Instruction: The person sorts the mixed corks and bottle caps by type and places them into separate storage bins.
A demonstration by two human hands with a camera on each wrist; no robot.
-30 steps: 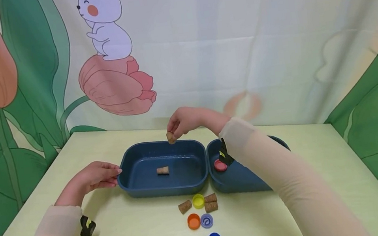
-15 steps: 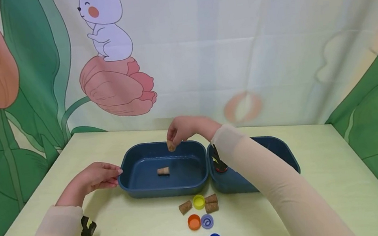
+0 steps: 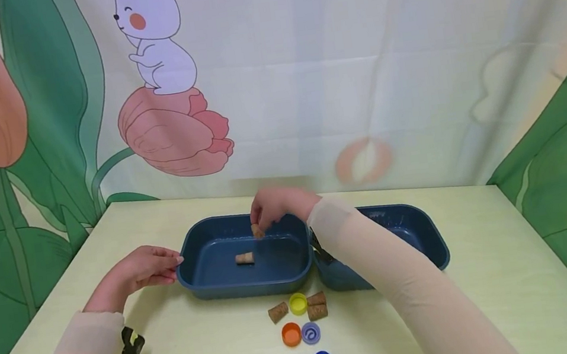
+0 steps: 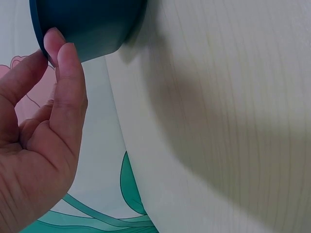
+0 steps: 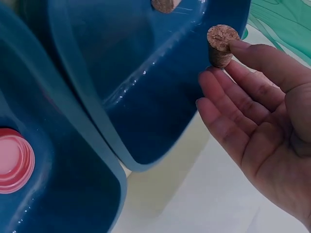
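Head view: the right hand (image 3: 276, 205) pinches a cork (image 3: 257, 230) in its fingertips, hanging over the far side of the left blue tray (image 3: 211, 282). A second cork (image 3: 244, 258) lies on its side on the tray floor, toward seven o'clock from the held one. The left hand (image 3: 134, 271), fingers relaxed, touches the tray's nine o'clock rim.

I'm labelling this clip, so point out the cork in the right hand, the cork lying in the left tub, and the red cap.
held cork (image 5: 221, 44), right wrist view, its round end face
lying cork (image 3: 244, 258), head view, its side
red cap (image 5: 13, 160), right wrist view, its top
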